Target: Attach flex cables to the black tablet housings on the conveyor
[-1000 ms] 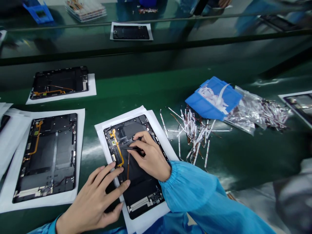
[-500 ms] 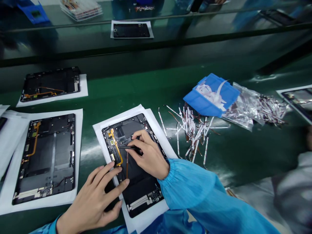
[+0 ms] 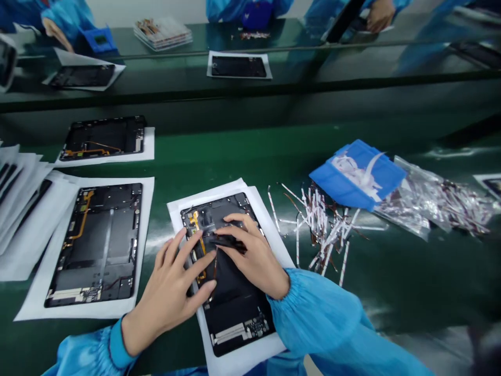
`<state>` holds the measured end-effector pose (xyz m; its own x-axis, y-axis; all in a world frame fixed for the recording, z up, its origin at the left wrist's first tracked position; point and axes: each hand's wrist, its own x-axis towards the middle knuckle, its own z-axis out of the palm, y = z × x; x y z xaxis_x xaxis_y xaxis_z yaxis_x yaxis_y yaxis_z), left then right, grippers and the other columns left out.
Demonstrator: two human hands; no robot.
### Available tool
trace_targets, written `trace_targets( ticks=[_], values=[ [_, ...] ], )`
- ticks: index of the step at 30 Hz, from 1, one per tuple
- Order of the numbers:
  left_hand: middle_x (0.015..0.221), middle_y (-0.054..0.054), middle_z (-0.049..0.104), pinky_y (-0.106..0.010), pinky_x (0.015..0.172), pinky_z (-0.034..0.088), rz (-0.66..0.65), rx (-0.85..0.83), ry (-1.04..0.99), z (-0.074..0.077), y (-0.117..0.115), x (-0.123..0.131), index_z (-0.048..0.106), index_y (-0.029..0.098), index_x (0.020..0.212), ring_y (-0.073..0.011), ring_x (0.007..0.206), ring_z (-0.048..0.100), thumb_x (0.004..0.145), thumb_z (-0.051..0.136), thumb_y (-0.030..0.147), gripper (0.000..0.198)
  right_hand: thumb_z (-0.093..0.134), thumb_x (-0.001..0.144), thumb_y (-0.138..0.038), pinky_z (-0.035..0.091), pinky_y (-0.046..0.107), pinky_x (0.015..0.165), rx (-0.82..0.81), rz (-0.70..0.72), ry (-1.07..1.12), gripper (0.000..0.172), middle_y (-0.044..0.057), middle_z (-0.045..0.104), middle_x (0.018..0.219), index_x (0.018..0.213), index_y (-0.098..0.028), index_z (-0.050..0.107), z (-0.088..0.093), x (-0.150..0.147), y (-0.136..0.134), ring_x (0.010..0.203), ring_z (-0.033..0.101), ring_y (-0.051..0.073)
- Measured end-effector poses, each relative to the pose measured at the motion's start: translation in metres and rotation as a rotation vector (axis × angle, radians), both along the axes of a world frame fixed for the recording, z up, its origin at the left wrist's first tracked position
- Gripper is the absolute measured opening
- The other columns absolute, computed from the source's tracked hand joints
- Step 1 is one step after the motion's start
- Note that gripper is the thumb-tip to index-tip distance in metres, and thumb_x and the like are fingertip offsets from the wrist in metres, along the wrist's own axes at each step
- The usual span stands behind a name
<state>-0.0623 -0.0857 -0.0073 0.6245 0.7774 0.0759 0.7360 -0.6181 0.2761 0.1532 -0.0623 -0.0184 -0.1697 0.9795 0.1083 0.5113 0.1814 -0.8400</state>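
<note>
Head view, looking forward and down over a green bench mat (image 3: 415, 282). Lower middle of the frame: a black tablet chassis (image 3: 238, 313) on a white paper sheet (image 3: 270, 235), its long axis running from the top of the frame toward the bottom, upper end leaning slightly left. Over its upper half, both bare hands, with blue sleeves (image 3: 313, 313) at the wrists. On the right, the right hand (image 3: 250, 256), fingers closed on a slim black tool (image 3: 230, 243), probably tweezers, lying across the chassis and pointing left, tip hidden. Just beside it, the left hand (image 3: 168, 295), fingers spread open, pressing on the chassis near an orange flex cable (image 3: 198, 230). Right hand nearer the tool; any contact between tool and cable impossible to tell.

Left of the hands, a second tablet chassis (image 3: 94, 245) on its own sheet, beside a stack of white sheets (image 3: 19, 209). Upper left, a third tablet chassis (image 3: 104, 138). Right of the hands, a heap of white-and-brown strips (image 3: 324, 230), then a blue tray (image 3: 358, 175) and a clear plastic bag (image 3: 430, 203) of more strips. Top right, a co-worker's hand (image 3: 379, 13) beyond a far bench.
</note>
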Motion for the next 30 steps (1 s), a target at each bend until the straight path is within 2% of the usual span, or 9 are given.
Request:
trace_targets(
  ticks=[3,7,11,16,23,30],
  values=[
    [0.163,-0.007,0.021,-0.063,0.112,0.027,0.119,-0.096,-0.084,0.004,0.012,0.010,0.057,0.028,0.126,-0.0383,0.150,0.012,0.092,0.059,0.027,0.035,0.064,0.088,-0.010,0.057,0.039,0.093,-0.023,0.044,0.028,0.018,0.008,0.056,0.120,0.099,-0.023,0.069,0.005,0.001,0.008,0.109,0.065,0.021],
    [0.165,-0.005,0.013,-0.066,0.115,0.024,0.221,-0.245,-0.200,0.005,0.017,0.018,0.050,0.029,0.128,-0.0370,0.152,0.003,0.085,0.063,0.017,0.046,0.058,0.088,-0.006,0.057,0.036,0.088,-0.001,0.136,0.018,0.019,0.007,0.057,0.119,0.092,-0.022,0.068,0.008,0.001,0.014,0.106,0.066,0.020],
    [0.164,-0.008,0.014,-0.067,0.114,0.026,0.286,-0.347,-0.273,0.003,0.016,0.021,0.048,0.027,0.123,-0.0382,0.152,0.004,0.078,0.066,0.014,0.050,0.059,0.087,-0.005,0.058,0.033,0.080,-0.006,0.083,0.040,0.019,0.007,0.059,0.115,0.090,-0.022,0.069,0.003,0.002,0.017,0.096,0.067,0.018],
    [0.164,-0.010,0.012,-0.069,0.112,0.028,0.330,-0.324,-0.330,0.000,0.019,0.026,0.047,0.026,0.119,-0.0391,0.152,0.004,0.077,0.066,0.012,0.048,0.064,0.086,-0.008,0.057,0.031,0.069,-0.017,0.036,0.026,0.016,0.007,0.060,0.115,0.088,-0.022,0.071,-0.003,0.003,0.020,0.082,0.065,0.016],
    [0.158,-0.010,0.027,-0.065,0.114,0.028,0.405,-0.313,-0.419,-0.008,0.027,0.034,0.049,0.027,0.119,-0.0379,0.150,0.016,0.076,0.068,0.012,0.049,0.065,0.086,-0.012,0.058,0.032,0.070,0.011,0.011,0.027,0.011,0.007,0.062,0.111,0.087,-0.022,0.070,-0.010,0.002,0.019,0.079,0.065,0.016],
    [0.156,-0.009,0.028,-0.063,0.114,0.029,0.424,-0.310,-0.459,-0.010,0.025,0.033,0.052,0.027,0.117,-0.0381,0.150,0.018,0.077,0.069,0.012,0.046,0.064,0.086,-0.013,0.058,0.033,0.070,0.003,-0.003,0.025,0.010,0.007,0.063,0.108,0.086,-0.022,0.070,-0.010,0.001,0.020,0.079,0.066,0.017]
  ],
)
